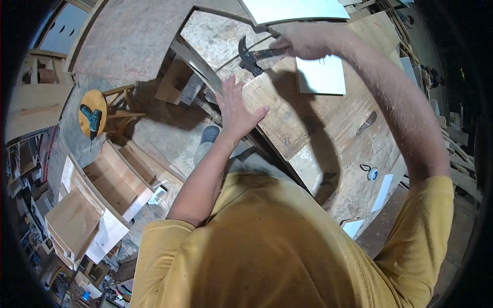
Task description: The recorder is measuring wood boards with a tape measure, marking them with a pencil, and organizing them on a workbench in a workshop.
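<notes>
My right hand [308, 41] is closed around the handle of a claw hammer [250, 57], raised above the far part of the wooden workbench [287, 136]. The hammer's dark head points left. Lower and to the left, my left hand [237, 110] has its fingers stretched out and its thumb apart. It lies at the bench's left edge, beside a long narrow board [197, 64] standing on edge. Whether a nail is under the hammer or near my fingers I cannot make out. A white square panel [321, 76] lies on the bench close to my right hand.
A larger white panel [295, 10] is at the far end. On the bench lie a dark-bladed tool [367, 123] and a small round tape measure [372, 174]. To the left, a teal drill [92, 120] sits on a wooden stool [107, 108], with wooden drawer boxes [115, 177] nearer me.
</notes>
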The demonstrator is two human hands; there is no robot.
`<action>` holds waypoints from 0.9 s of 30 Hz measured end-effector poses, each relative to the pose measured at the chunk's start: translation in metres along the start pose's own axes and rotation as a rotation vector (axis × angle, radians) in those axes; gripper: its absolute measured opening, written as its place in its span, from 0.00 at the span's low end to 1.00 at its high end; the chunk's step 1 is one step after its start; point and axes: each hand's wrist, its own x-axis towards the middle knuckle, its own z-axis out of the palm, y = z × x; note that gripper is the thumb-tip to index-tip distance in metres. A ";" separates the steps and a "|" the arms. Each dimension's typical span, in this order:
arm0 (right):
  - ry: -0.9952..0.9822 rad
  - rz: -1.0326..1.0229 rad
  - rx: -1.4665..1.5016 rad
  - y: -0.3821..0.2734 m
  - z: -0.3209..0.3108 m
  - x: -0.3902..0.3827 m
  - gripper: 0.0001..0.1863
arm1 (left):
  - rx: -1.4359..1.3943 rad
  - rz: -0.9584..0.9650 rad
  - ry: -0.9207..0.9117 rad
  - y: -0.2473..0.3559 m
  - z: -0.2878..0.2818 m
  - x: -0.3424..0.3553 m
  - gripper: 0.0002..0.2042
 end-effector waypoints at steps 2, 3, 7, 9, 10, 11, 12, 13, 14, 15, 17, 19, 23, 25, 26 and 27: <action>0.017 -0.033 0.044 -0.001 -0.007 0.002 0.18 | -0.013 -0.001 -0.001 -0.001 0.002 0.000 0.45; 0.022 0.029 -0.017 -0.001 -0.011 0.002 0.16 | -0.017 0.026 0.023 -0.002 0.003 0.000 0.46; -0.204 -0.018 0.129 0.002 -0.026 -0.004 0.15 | 0.001 0.064 0.058 -0.002 0.004 0.001 0.45; -0.196 -0.095 0.079 0.006 -0.028 -0.005 0.14 | 0.003 0.063 0.067 -0.002 0.003 0.001 0.44; -0.198 -0.095 0.078 0.010 -0.026 -0.006 0.14 | -0.004 0.069 0.067 -0.002 0.003 0.001 0.44; -0.056 -0.129 0.080 0.016 -0.020 -0.012 0.13 | -0.007 0.085 0.069 -0.002 0.002 0.001 0.44; 0.088 -0.160 0.085 0.023 -0.014 -0.021 0.12 | -0.008 0.082 0.060 -0.002 0.002 0.001 0.44; 0.173 -0.102 0.149 0.029 -0.004 -0.031 0.12 | 0.000 0.084 0.057 -0.002 0.001 0.002 0.44; 0.260 -0.041 0.214 0.036 0.010 -0.043 0.12 | 0.010 0.097 0.055 -0.001 0.001 0.002 0.43; 0.444 -0.062 0.205 0.040 0.033 -0.069 0.17 | 0.011 0.103 0.047 -0.001 0.000 0.003 0.43; 0.610 0.088 0.359 0.041 0.081 -0.122 0.16 | 0.017 0.089 0.037 0.000 -0.001 0.004 0.43; 0.758 0.243 0.574 0.019 0.138 -0.175 0.14 | 0.001 0.100 0.032 0.001 -0.002 0.005 0.44; 0.652 0.729 1.085 -0.056 0.249 -0.228 0.14 | -0.007 0.102 0.016 0.003 -0.002 0.005 0.45; 0.805 0.847 1.201 -0.094 0.291 -0.229 0.13 | -0.040 0.106 -0.003 0.002 -0.002 0.005 0.44; 0.823 0.886 1.247 -0.109 0.307 -0.227 0.13 | -0.039 0.119 0.005 0.002 -0.002 0.004 0.44; 0.836 0.948 1.287 -0.121 0.321 -0.225 0.14 | -0.036 0.139 0.008 0.001 -0.001 0.004 0.44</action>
